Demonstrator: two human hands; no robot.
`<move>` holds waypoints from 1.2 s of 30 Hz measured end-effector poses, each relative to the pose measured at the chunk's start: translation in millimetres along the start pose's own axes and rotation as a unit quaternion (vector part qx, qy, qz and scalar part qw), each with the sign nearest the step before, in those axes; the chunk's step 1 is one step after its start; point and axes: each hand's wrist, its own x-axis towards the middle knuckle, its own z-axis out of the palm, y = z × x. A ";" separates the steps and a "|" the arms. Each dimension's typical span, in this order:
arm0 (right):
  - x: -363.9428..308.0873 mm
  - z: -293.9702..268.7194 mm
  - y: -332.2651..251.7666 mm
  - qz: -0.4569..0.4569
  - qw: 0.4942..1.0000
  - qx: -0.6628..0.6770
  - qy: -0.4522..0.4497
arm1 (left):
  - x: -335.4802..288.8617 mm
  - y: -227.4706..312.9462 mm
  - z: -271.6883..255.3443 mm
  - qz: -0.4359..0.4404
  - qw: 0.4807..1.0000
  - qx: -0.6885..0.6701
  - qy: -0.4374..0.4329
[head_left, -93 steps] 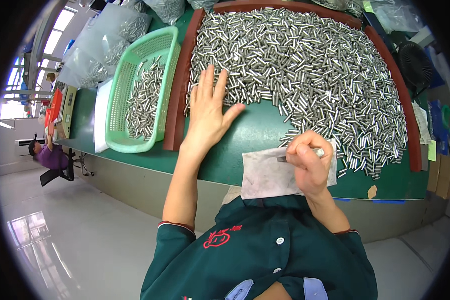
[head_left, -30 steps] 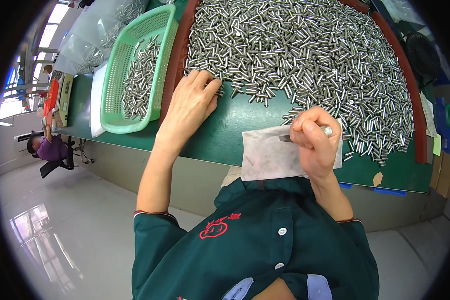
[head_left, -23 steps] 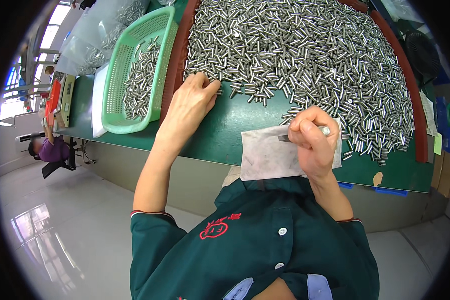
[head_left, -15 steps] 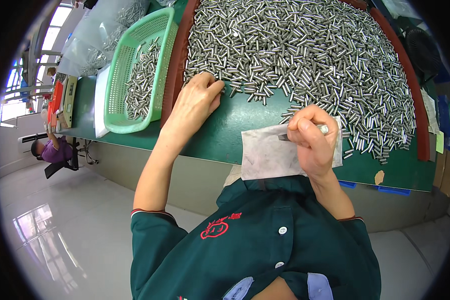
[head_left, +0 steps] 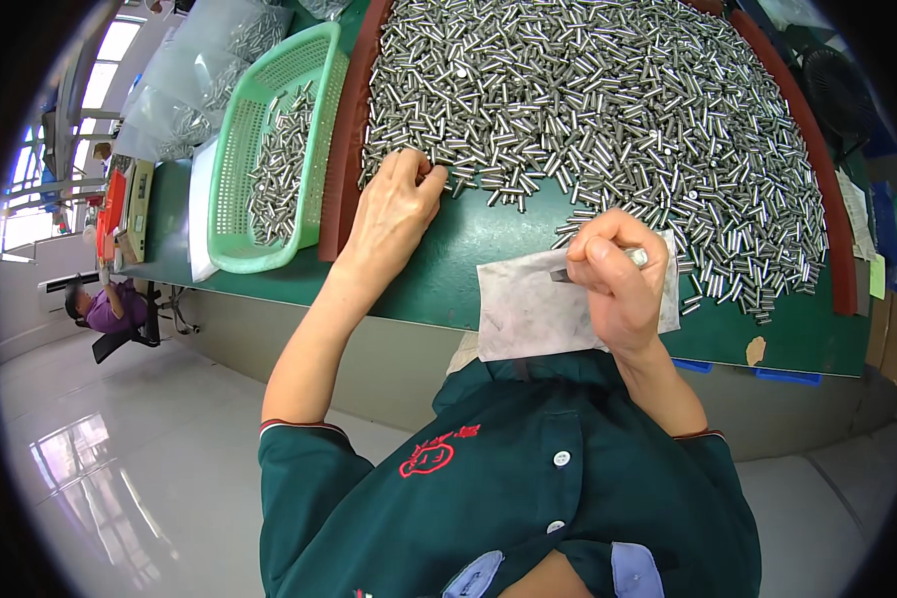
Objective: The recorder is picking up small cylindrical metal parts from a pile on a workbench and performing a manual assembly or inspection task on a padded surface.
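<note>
Nearest, below the table edge, is the person's dark green shirt [head_left: 429, 518]. A stained whitish cloth [head_left: 528, 314] lies at the near edge of the green table [head_left: 448, 284]. Over it the right hand [head_left: 620, 274] is closed around a slim tool [head_left: 559, 276], dark tip pointing left. Farther left, the left hand [head_left: 394, 211] has its fingers curled down at the near-left margin of the heaped metal pins [head_left: 588, 110] — whether it grips any, I cannot tell from here. The pins spread between two red-brown strips [head_left: 341, 194]; more fill part of a green basket [head_left: 231, 189] beyond the left strip. Farther off are clear bags [head_left: 194, 85], a black fan [head_left: 835, 95] and — far left — a co-worker in purple [head_left: 112, 307].
</note>
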 end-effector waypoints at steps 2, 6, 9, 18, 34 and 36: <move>0.0 0.5 0.0 -0.001 1.000 -0.001 0.002 | -1.4 1.9 0.4 -0.008 1.000 0.016 0.007; -0.1 1.3 -0.9 0.001 1.000 0.003 -0.001 | -3.0 4.5 2.9 -0.049 0.997 0.056 -0.031; -0.7 2.6 -2.2 0.004 1.000 0.004 0.003 | -3.7 3.6 4.7 -0.064 0.995 0.069 -0.039; -0.2 -0.3 -1.5 0.005 1.000 -0.017 0.007 | 13.4 39.7 -6.4 -0.282 0.679 -0.678 -0.015; 2.2 3.2 0.9 0.000 1.000 0.003 0.018 | 10.3 57.5 21.9 -0.213 0.751 -0.615 0.109; 2.3 3.5 0.7 0.002 1.000 0.001 0.020 | 9.5 58.7 21.0 -0.212 0.757 -0.608 0.109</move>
